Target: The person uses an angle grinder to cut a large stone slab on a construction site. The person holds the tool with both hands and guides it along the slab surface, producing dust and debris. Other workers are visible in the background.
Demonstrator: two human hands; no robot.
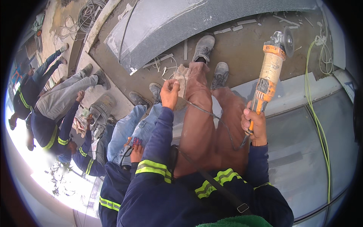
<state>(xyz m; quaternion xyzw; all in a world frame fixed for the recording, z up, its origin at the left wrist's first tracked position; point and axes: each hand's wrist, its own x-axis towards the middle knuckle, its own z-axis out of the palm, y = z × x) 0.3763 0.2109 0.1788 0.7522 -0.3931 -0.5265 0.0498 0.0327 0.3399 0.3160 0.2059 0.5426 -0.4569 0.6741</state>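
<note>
My right hand (254, 123) is wrapped around the rear handle of an orange, dust-coated angle grinder (269, 75). The tool is raised with its head up, and a round disc (288, 41) sits at its far end. A dark power cord (225, 126) leaves the handle and crosses over my thighs toward my left hand (170, 92). The fingers of that hand are pinched together next to the cord; whether they grip it is hidden. A pale dusty cloth (182, 77) shows just beside the left fingertips, by my leg.
A long grey curved slab (162, 34) lies ahead, with offcut strips (245, 22) beyond my shoes. A yellow-green cable (315, 113) runs down the right over grey panels (287, 151). Several people in dark reflective jackets sit at left, near a dusty bucket (103, 106) and coiled cable (90, 17).
</note>
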